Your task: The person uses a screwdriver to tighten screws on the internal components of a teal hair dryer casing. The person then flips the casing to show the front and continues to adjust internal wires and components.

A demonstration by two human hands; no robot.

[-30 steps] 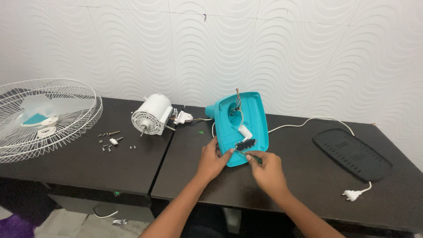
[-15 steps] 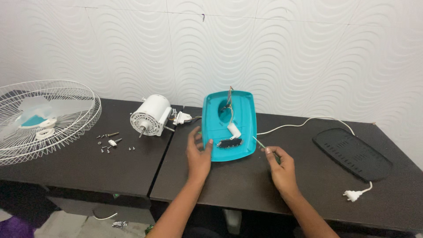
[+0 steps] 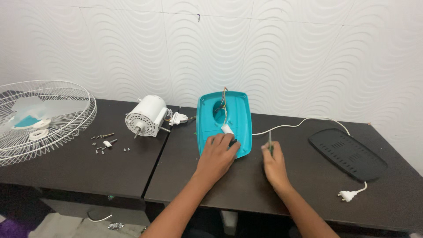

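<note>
A thin screwdriver (image 3: pixel 270 142) is pinched upright in the right hand (image 3: pixel 274 164). The left hand (image 3: pixel 217 155) is laid flat, unclenched, on the teal base (image 3: pixel 238 115) at table centre. The base is judged light, stiff, slippery plastic, best held by its rims. Wires (image 3: pixel 224 102) protrude at the far end.

I see my left hand (image 3: pixel 217 154) resting flat on the lower end of the teal fan base shell (image 3: pixel 224 121) on the dark table (image 3: pixel 79 167), while my right hand (image 3: pixel 274 161) just beside it grips a thin screwdriver (image 3: pixel 269 140) upright.
</note>
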